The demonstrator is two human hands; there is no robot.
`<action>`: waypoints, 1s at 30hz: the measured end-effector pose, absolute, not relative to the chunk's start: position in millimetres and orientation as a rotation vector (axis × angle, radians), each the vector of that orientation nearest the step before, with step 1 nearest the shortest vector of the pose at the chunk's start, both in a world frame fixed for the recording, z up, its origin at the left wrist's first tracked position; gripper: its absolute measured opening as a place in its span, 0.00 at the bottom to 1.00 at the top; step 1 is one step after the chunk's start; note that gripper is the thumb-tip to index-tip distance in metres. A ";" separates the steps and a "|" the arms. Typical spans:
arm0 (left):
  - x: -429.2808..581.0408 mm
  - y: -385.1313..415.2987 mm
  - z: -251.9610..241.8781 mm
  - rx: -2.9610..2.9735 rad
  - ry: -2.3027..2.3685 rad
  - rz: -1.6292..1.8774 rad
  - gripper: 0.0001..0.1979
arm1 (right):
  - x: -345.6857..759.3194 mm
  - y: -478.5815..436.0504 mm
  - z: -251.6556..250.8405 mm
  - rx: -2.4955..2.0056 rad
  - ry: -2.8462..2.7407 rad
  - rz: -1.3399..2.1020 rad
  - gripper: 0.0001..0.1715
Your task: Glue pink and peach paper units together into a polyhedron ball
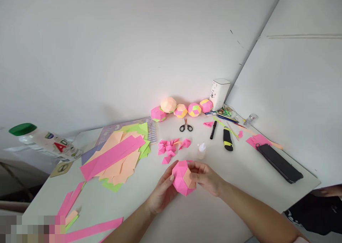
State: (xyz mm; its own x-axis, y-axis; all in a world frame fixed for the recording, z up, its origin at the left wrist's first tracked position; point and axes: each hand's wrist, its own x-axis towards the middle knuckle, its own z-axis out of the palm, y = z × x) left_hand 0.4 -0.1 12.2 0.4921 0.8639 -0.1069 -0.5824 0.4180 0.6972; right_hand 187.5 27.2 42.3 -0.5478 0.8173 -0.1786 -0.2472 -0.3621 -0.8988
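Holding a paper ball [182, 179] between left hand [162, 191] and right hand [205, 177]

The pink ball, with a peach patch toward its 3 o'clock, sits between the two hands. The left hand grasps it from its 8 o'clock, thumb on a pink facet; the right hand pinches it by the patch at 3 o'clock. Being near round, it shows no clear long axis. A squeeze bottle [201, 152] stands upright at the ball's 1 o'clock, nearer the right hand; folded pink pieces [169, 148] lie at its 11 o'clock, nearer the left.

As for containers, how full the squeeze bottle is cannot be told. A green-capped bottle [50, 143] leans between 9 and 10 o'clock. At 1 o'clock stands a white box [219, 95], its inside hidden.
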 end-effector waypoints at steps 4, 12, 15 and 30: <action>-1.6 -0.2 12.1 0.594 0.527 0.931 0.29 | 184.4 25.1 41.8 -0.798 -1.183 1.983 0.20; -1.1 4.0 5.6 0.553 0.430 0.909 0.25 | 188.2 23.5 48.0 -0.709 -1.475 1.928 0.24; -3.5 9.3 4.1 0.415 0.457 0.971 0.24 | 193.5 27.6 42.4 -0.897 -1.615 1.607 0.17; -11.2 23.9 10.8 0.382 0.462 1.195 0.25 | 140.5 93.5 -12.6 -1.257 -2.168 -0.058 0.30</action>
